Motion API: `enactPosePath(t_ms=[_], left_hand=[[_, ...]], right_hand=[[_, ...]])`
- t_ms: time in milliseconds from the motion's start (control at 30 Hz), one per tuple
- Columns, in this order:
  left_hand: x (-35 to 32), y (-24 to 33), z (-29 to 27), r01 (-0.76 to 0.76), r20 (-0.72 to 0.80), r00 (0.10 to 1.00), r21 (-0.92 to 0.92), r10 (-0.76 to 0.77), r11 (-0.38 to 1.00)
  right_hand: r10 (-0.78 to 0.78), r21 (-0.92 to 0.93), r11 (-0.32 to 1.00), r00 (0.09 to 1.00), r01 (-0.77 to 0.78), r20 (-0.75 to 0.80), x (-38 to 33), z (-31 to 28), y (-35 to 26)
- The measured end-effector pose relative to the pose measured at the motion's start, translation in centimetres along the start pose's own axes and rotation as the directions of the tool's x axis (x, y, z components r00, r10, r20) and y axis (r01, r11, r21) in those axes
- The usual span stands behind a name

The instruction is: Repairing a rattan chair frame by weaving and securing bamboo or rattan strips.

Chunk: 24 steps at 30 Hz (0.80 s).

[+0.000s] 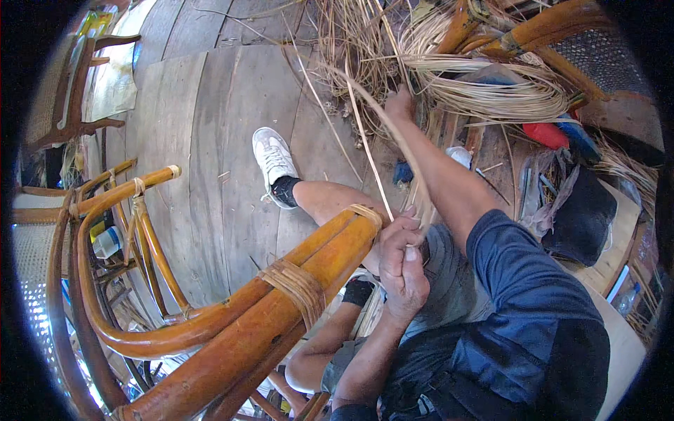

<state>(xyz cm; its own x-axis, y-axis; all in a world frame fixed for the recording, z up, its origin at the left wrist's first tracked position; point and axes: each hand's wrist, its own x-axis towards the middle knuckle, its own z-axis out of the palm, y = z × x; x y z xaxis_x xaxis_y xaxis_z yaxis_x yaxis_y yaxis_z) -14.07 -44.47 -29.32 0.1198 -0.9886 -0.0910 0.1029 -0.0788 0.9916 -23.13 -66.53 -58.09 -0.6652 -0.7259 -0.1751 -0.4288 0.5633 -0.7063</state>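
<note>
**Bare hands among cane strips, beside a bound rattan frame**

The left hand (404,274) is closing its fingers and thumb around a slender pale strip (368,151), which is rising from the fist toward the upper middle of the view. A broader curved band (411,156) is arching down to the same fist; whether the fingers are also pinching it cannot be told. The right hand (400,105) is reaching into a tangled heap of loose strips (351,42); its fingertips are partly hidden there, so whether it is gripping anything cannot be told. To the right of this hand, a large coil of cane (491,98) is lying near a second rattan frame (547,31).

The glossy brown rattan frame (232,340) is extending from the lower left, its tip sitting just beside the left hand; a wide cane binding (295,288) is encircling its paired poles. A white shoe (272,156) is resting on the plank floor (232,140), and a red object (546,135) is lying below the coil.
</note>
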Motion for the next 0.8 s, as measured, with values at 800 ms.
enactPosePath(t_ms=[800], left_hand=[[-0.3,-0.2,-0.4,0.06,0.029,0.998,0.101,-0.063,0.993]], right_hand=[[-0.013,-0.162,0.982,0.891,0.097,0.454,0.4,-3.0,-2.6]])
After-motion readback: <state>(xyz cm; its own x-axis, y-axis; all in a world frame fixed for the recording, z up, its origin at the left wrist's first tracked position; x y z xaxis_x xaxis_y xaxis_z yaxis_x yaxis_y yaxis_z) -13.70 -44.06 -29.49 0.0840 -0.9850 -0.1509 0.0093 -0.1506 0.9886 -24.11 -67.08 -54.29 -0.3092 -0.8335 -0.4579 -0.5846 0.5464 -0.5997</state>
